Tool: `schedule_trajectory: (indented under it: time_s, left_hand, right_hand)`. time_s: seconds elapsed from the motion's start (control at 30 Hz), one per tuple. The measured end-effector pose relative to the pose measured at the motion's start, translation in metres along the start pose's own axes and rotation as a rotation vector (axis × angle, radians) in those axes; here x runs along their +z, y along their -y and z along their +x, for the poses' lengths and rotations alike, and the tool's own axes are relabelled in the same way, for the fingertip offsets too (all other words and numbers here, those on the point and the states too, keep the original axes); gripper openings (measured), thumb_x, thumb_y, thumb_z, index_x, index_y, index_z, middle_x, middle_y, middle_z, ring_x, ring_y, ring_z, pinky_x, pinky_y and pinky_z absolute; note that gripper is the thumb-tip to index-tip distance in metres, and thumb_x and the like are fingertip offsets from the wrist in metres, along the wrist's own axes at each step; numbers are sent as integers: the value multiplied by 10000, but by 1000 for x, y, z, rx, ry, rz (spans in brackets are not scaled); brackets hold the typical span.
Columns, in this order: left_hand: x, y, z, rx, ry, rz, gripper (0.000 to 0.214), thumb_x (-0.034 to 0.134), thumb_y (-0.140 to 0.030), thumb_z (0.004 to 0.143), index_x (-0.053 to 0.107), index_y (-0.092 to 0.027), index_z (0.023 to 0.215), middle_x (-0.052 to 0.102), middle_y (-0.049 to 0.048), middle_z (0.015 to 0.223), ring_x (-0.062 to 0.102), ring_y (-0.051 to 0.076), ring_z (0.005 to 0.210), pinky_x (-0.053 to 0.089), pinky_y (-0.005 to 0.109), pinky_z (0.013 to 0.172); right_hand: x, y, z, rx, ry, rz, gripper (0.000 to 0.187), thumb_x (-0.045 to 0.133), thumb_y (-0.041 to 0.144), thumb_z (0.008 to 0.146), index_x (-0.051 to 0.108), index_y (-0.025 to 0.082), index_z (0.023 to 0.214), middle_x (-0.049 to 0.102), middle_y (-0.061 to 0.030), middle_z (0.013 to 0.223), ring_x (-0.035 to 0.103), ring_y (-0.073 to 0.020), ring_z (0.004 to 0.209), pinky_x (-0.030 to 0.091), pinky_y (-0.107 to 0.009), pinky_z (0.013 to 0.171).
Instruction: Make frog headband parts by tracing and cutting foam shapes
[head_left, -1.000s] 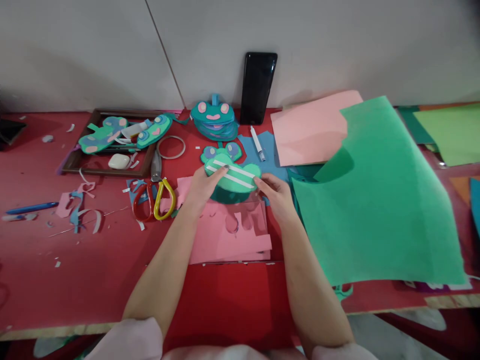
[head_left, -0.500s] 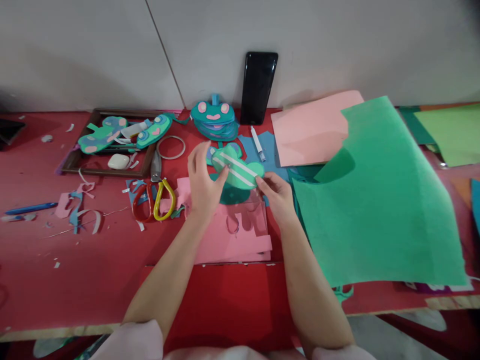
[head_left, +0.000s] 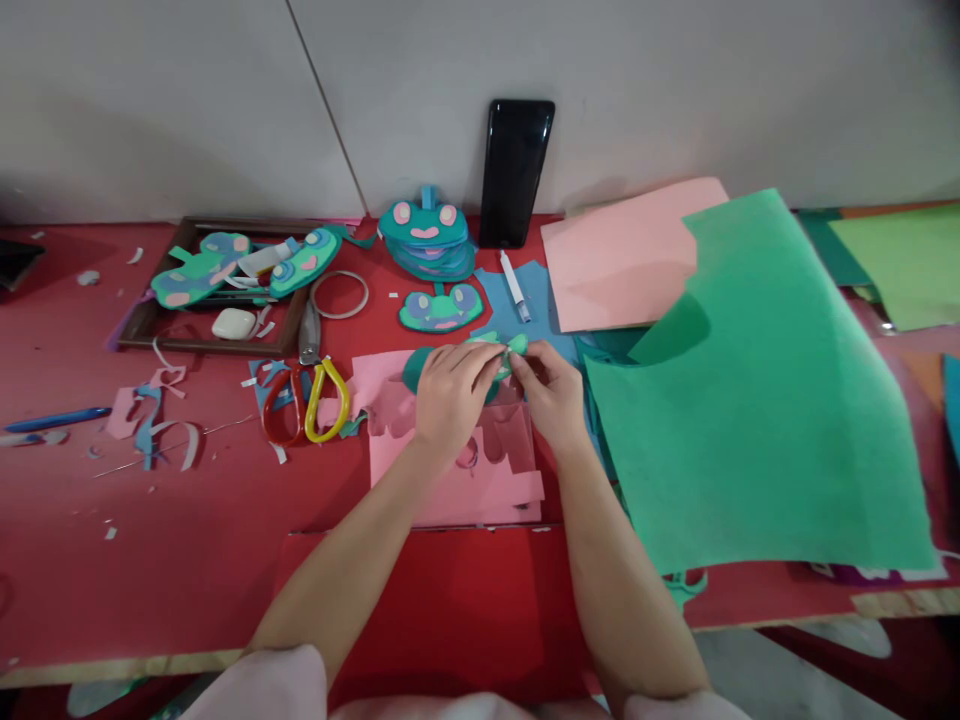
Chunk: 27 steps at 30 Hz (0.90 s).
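My left hand (head_left: 448, 396) and my right hand (head_left: 551, 392) meet over a pink foam sheet (head_left: 450, 470) with cut-out holes. Both pinch a green foam piece (head_left: 511, 346), mostly hidden under the fingers, which lies on a dark teal foam shape (head_left: 414, 368). Just beyond the hands lies a frog-face cut-out (head_left: 440, 308) with blue eyes. A stack of teal frog faces (head_left: 426, 238) sits further back by a black phone (head_left: 515, 172) leaning on the wall.
Red-and-yellow scissors (head_left: 309, 392) lie left of the pink sheet. A brown tray (head_left: 150, 322) holds more cut-outs. A big green sheet (head_left: 757, 400) and a pink sheet (head_left: 622, 255) cover the right. A white pen (head_left: 514, 286) lies on blue foam. Scraps litter the left.
The striped green piece was held up and turned over; now both hands have lowered it onto the teal shape and closed together on it, uncovering the frog face behind.
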<state>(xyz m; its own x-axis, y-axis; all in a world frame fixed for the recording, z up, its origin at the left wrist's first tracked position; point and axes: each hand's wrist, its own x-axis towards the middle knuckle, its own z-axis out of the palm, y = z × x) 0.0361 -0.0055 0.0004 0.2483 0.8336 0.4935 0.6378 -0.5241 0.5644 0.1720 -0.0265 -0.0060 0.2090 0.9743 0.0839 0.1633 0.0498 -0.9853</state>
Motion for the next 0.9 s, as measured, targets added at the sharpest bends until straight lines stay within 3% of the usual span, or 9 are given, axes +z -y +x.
schedule_trajectory:
  time_s: [0.47,0.9]
  left_hand:
    - [-2,9,1,43,22,28,185,535,-302,911,706,-243,951,753,37,930,680,182,872,472,350,839]
    - [-4,8,4,168,18,105,198,510,-255,924,698,-202,949,757,46,901,689,170,837,479,329,821]
  right_hand:
    - [-1,-3,0,-194,32,-192,119,531,275,889,570,214,795,520,-3,788,525,-120,686,419,-259,593]
    - [-1,-4,0,-247,20,-233,112,517,246,892,566,210,797,520,-1,781,505,-115,672,408,-256,584]
